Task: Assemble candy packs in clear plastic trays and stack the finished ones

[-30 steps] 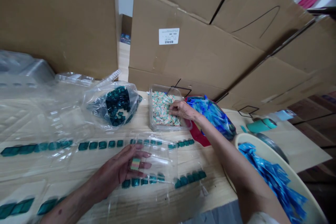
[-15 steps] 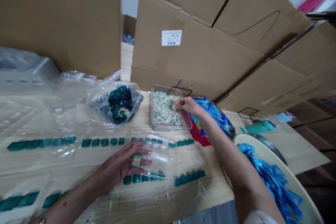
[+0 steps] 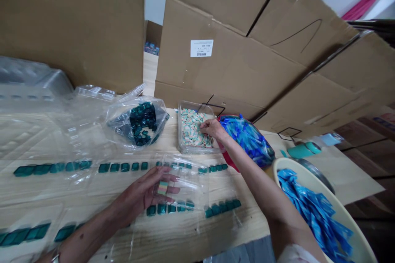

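Observation:
My right hand (image 3: pixel 212 128) reaches into a clear plastic box (image 3: pixel 182 146) of small paper-like pieces (image 3: pixel 191 125) in pale pink, white and green. Its fingertips are pinched together among the pieces. My left hand (image 3: pixel 156 191), palm inward, has its fingers curved around a small striped piece or stack (image 3: pixel 162 188) in green, yellow and pink. That hand is over the clear plastic trays (image 3: pixel 197 187), whose edges overlap the fingers. Dark teal translucent squares (image 3: pixel 222 208) lie in short rows in the trays, some partly behind my left hand.
An open clear bag (image 3: pixel 145 121) of teal squares stands left of the box. To the right are a red container of blue slips (image 3: pixel 247 135), a cream basin (image 3: pixel 274 168) with blue wrappers, and a turquoise bottle (image 3: pixel 304 150). Cardboard (image 3: pixel 222 65) walls the back.
My right hand has lifted slightly toward the box's right side with a piece at its fingertips, then gone back in among the pieces. My left hand stays in place; the view shifts slightly.

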Demonstrator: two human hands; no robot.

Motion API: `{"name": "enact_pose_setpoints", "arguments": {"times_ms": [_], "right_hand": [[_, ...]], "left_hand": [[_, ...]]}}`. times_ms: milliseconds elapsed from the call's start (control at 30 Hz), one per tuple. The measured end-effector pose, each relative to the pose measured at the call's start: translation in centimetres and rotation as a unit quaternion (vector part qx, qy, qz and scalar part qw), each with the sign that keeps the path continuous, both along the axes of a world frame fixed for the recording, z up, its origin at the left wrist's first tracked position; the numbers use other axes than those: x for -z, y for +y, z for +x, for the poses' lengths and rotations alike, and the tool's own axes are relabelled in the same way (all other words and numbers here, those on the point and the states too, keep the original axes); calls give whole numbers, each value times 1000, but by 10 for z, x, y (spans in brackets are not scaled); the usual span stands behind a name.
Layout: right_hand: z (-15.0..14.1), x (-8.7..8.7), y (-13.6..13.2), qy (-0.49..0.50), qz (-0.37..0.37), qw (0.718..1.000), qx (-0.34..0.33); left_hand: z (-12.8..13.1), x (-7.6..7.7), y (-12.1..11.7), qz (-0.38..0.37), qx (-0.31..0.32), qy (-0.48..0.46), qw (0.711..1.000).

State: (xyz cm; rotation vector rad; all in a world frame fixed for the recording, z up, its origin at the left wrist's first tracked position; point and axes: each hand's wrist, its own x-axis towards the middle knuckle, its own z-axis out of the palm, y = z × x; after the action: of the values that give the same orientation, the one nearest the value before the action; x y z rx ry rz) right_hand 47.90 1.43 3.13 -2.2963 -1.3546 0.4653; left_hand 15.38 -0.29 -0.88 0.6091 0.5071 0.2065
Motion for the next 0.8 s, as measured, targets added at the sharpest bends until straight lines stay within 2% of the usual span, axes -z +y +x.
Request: {"name": "enact_pose_setpoints", "arguments": {"times_ms": [167,400,567,633,700,767,800], "right_hand": [[2,1,1,-91,-38,995,-17],[3,6,3,-138,-58,987,-54],[-3,1,-3,-151,-24,986,-62],[-10,-6,-10,-96,26,994,-43],[-27,-17,-21,19,85,996,-28],[-54,-30,-34,149,120,980,-48],[-71,-37,-42,192,112,972,-71]], "left_hand": [[0,-2,0,3,-5,-6,1000],[0,-6,1,10,-9,7,1000],[0,-9,1,10,-17,0,1000],[0,-12,1,6,-21,-12,1000],[-1,-13,1,2,-23,-27,999],[-1,-11,2,2,-30,-42,999],[-2,-10,3,3,-32,-52,998]]}}
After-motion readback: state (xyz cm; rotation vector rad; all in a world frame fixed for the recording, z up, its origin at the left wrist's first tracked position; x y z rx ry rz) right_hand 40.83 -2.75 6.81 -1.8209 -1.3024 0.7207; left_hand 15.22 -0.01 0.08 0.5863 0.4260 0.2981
